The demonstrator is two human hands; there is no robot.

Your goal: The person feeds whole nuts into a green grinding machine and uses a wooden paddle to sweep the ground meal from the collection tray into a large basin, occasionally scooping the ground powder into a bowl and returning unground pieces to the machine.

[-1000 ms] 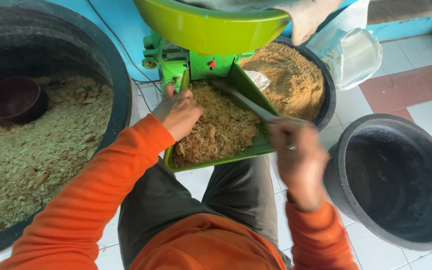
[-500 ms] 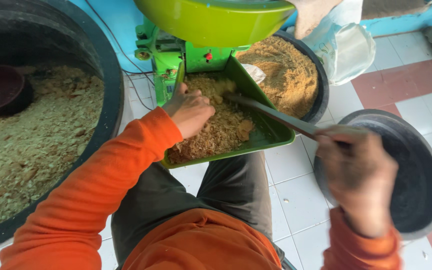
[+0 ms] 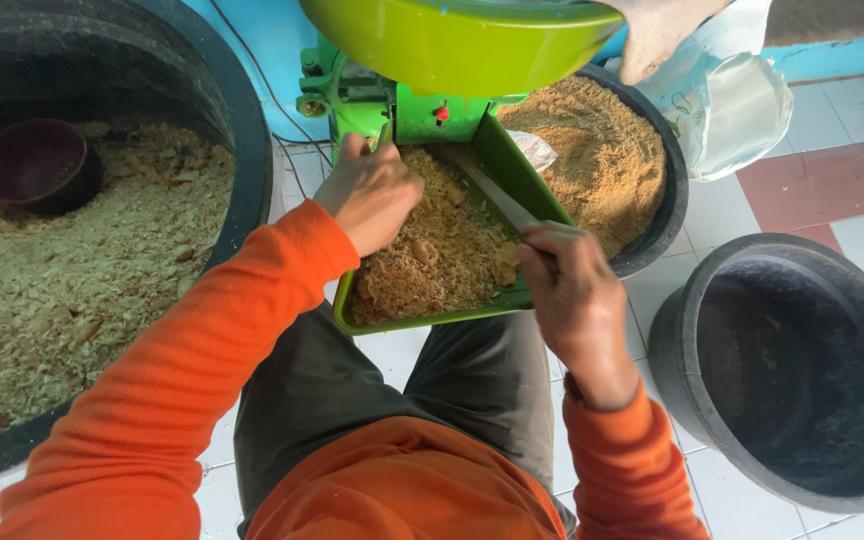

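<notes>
A green tray (image 3: 402, 322) slopes down from a green machine (image 3: 372, 105) and is heaped with brown crumbly mash (image 3: 432, 255). My left hand (image 3: 372, 192) rests on the mash at the tray's upper left, fingers curled into it. My right hand (image 3: 572, 290) is closed around the handle of a long flat grey stick (image 3: 497, 195), whose blade lies across the mash toward the machine's outlet. Both arms wear orange sleeves.
A big black tub (image 3: 252, 150) at left holds pale mash and a dark bowl (image 3: 37, 165). A black tub (image 3: 667, 200) of brown meal stands behind the tray. An empty black bucket (image 3: 682, 400) is at right. A green hopper (image 3: 452, 45) hangs overhead; a plastic bag (image 3: 742, 110) lies behind.
My right hand swung out to the right over the empty bucket, then came back to the tray with the stick. My left hand stayed on the mash.
</notes>
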